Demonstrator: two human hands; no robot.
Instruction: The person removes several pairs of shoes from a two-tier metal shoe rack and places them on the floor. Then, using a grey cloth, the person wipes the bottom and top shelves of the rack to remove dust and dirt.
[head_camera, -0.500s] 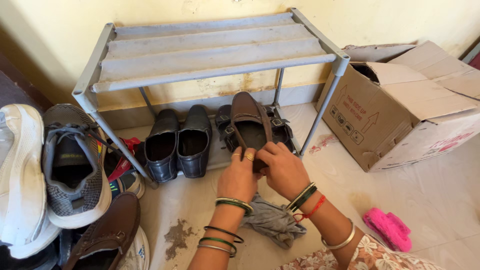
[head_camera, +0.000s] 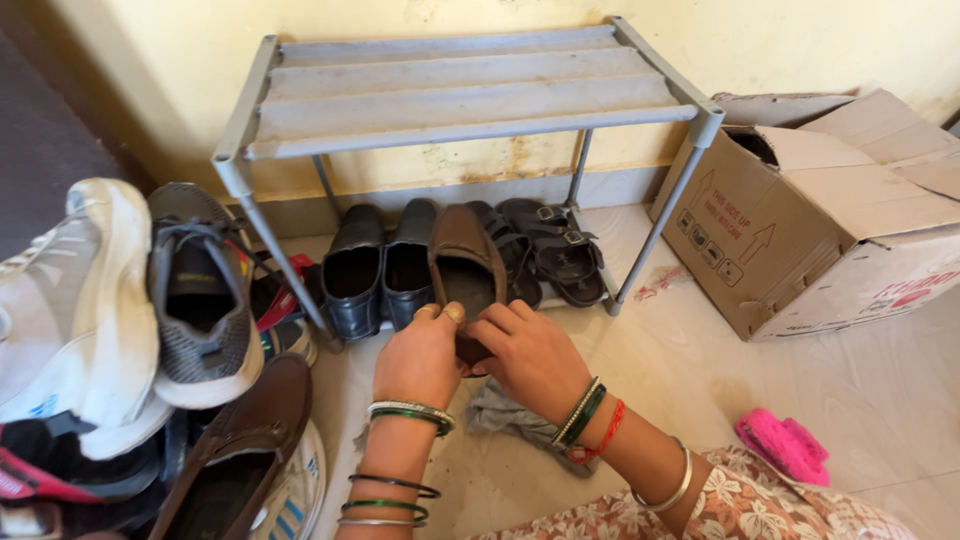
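One brown shoe (head_camera: 466, 270), judged light and fairly stiff, is pinched at its heel by left hand (head_camera: 420, 358) and right hand (head_camera: 528, 355).

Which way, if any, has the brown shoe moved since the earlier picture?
Yes: the brown shoe has shifted left, up against the black shoes, its toe now about level with theirs.

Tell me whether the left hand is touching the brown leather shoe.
Touching. The head view shows the left hand gripping the heel of the brown leather shoe, fingers hooked over its rim.
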